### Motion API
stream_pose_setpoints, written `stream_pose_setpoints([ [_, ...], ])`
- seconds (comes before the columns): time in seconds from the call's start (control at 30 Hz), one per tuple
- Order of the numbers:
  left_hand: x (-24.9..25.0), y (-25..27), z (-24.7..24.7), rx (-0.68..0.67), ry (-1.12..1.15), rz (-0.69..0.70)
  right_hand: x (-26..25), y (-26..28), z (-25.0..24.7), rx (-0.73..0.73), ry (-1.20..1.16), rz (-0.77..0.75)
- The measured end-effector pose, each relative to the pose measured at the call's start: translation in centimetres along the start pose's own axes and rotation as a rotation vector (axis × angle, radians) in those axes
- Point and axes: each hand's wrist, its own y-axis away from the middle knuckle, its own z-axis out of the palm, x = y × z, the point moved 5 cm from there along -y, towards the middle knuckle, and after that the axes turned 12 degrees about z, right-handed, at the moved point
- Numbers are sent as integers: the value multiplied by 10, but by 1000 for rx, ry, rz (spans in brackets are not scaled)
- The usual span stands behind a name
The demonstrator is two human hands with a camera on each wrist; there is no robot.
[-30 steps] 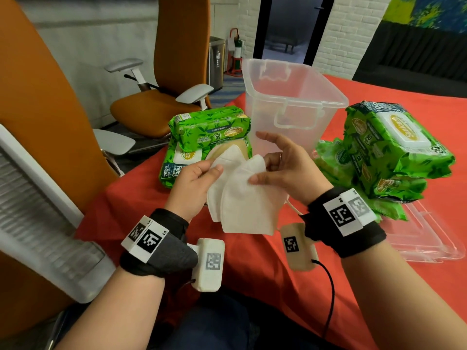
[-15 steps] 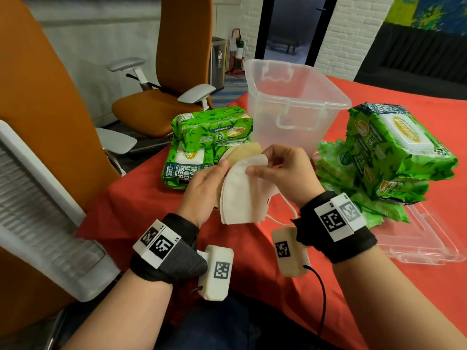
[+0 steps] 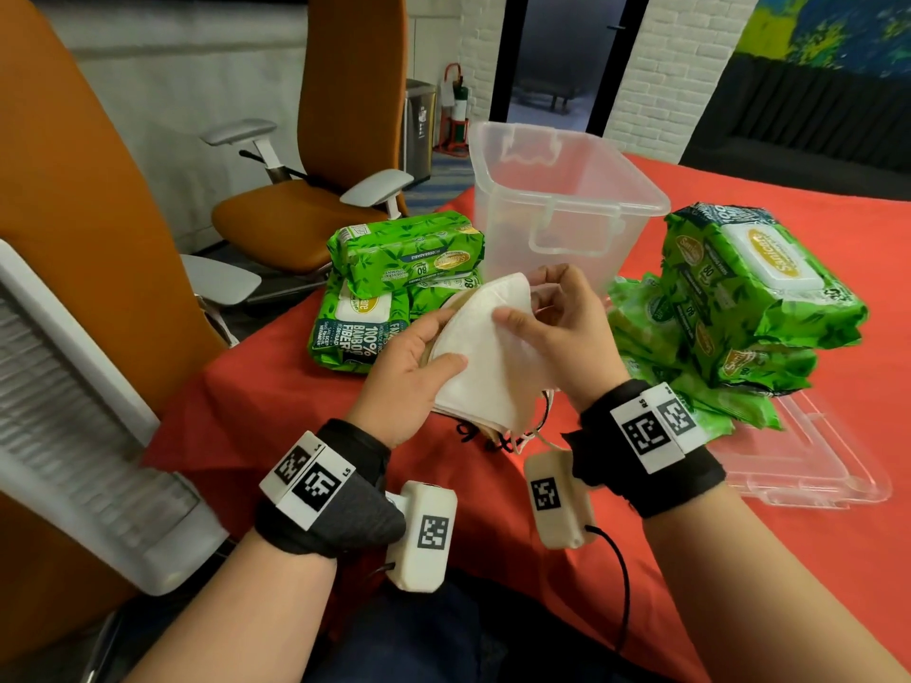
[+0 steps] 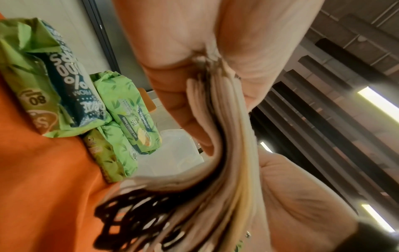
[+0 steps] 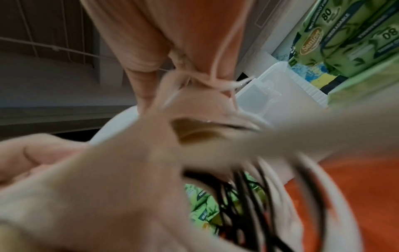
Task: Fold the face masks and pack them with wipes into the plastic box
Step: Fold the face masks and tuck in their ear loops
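A stack of folded face masks (image 3: 485, 357), white on top with tan ones beneath, is held over the red table. My left hand (image 3: 419, 359) grips the stack's left edge, thumb lying on top. My right hand (image 3: 552, 317) pinches the top white mask, thumb on its face and fingers behind its upper edge. The left wrist view shows the stack's edge (image 4: 226, 153) clamped in my fingers, black ear loops (image 4: 138, 218) dangling. The clear plastic box (image 3: 567, 204) stands open behind. Green wipes packs lie at left (image 3: 394, 283) and right (image 3: 754, 288).
The box's clear lid (image 3: 808, 465) lies flat on the red tablecloth (image 3: 798, 559) at the right, under the right wipes pile. Orange office chairs (image 3: 315, 155) stand left of the table. A white chair arm (image 3: 74, 436) is close at the lower left.
The white mask, spread open one second ago, now lies folded on the stack. Both hands have closed together and shifted slightly toward the box.
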Motion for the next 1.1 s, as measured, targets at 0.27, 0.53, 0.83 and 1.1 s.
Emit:
stream_pose_setpoints([
  [0.27, 6, -2, -15, 341, 4, 45, 9, 17, 20, -292, -78, 170],
  [0.53, -4, 1, 19, 317, -63, -25, 23, 11, 7, 91, -102, 137],
  [0.83, 2, -5, 23, 35, -47, 80, 13, 24, -27, -63, 14, 72],
  [1.1, 17, -6, 22, -117, -102, -1, 16, 41, -41, -382, 147, 161],
])
